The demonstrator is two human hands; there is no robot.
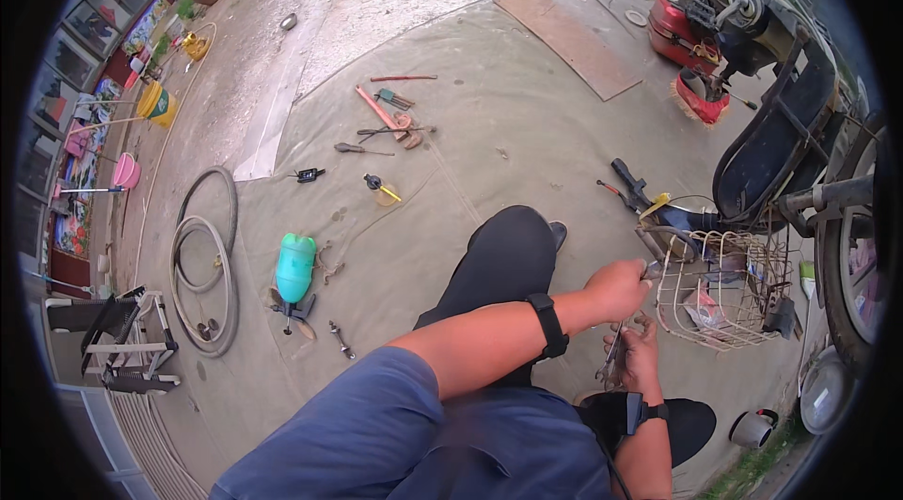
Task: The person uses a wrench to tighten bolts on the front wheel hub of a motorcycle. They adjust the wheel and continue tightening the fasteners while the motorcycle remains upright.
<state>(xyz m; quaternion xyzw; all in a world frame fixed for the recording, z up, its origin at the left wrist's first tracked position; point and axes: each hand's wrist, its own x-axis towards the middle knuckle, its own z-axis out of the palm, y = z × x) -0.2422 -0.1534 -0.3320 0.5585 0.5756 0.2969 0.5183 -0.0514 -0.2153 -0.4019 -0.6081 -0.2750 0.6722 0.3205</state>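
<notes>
One left hand [616, 293], fingers curled round grey metal bit [651, 269], just beside wire basket [696, 338]. Cannot name bit for sure. Just below, right hand [641, 349], fingers pinched on shiny metal tool [611, 361]. Far off to left, green bottle [296, 267] on grey ground [404, 260].

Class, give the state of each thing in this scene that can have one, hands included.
Left hand: fingers curled, hold unclear
Right hand: holding metal tools
Left wristband: fastened
Wire basket: tilt and contents hard to judge
Red pipe wrench: lying flat
Screwdriver: lying flat
Grey rubber loops: lying in rings
Brown board: lying flat
Yellow bucket: upright
Pink bucket: upright
</notes>
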